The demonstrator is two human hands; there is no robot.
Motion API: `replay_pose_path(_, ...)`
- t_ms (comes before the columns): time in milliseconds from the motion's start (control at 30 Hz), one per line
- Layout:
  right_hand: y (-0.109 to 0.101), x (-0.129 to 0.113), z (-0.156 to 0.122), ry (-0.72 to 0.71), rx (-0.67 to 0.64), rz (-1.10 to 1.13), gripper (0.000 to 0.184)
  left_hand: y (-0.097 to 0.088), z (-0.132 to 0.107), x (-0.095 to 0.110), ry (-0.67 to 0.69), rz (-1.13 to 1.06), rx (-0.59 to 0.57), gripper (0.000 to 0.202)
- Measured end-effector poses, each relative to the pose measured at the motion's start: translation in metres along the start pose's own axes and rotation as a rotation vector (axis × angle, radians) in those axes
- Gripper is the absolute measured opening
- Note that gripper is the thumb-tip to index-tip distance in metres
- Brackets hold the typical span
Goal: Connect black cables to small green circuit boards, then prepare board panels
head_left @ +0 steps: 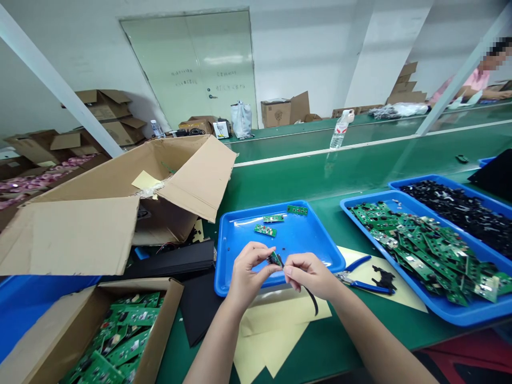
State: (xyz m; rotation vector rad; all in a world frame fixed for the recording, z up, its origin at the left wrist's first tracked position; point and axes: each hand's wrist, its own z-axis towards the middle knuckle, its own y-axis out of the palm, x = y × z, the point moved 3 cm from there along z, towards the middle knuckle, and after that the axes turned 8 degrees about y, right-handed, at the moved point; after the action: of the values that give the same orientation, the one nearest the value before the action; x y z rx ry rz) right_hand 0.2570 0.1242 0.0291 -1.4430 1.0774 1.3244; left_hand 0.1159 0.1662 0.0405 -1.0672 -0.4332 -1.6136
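Observation:
My left hand (251,268) pinches a small green circuit board (276,258) between thumb and fingers, above the near edge of a blue tray (222,266). Close against it, my right hand (307,271) is closed on a thin, curved black strip (312,301) whose tail hangs below the fingers. The strip's upper end reaches the board; I cannot tell whether it is attached. Several small circuit boards (265,230) lie farther back in the tray. Blue-handled pliers (360,282) rest to the right, beside some black plastic pieces (383,277).
At right stand a blue tray (344,204) heaped with circuit boards and another (394,184) of black parts. Cardboard boxes (76,229) crowd the left, one holding boards (132,317). Yellow paper (276,336) lies under my forearms. A bottle (339,130) and a person (476,80) are beyond.

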Motion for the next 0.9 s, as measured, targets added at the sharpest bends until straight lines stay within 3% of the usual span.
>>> replay_pose_path(133,0.0,0.004,0.002,0.068,-0.062,0.108,0.026,0.001,-0.002,-0.002,-0.07,-0.12,-0.035,0.029)
replay_pose_path(400,-0.002,0.0,0.002,-0.05,0.062,-0.087,0.023,0.006,-0.002,-0.001,-0.154,-0.225,-0.078,0.023)
replay_pose_path(533,-0.005,-0.002,0.002,-0.122,0.151,-0.264,0.023,0.009,-0.001,0.004,-0.164,-0.202,-0.117,0.025)
replay_pose_path(733,-0.005,0.002,0.004,-0.247,0.307,-0.626,0.029,0.014,0.003,0.01,-0.148,-0.003,-0.227,0.026)
replay_pose_path(900,-0.004,0.001,0.001,-0.339,0.452,-0.855,0.031,0.018,-0.001,0.002,-0.353,-0.118,-0.206,0.033)
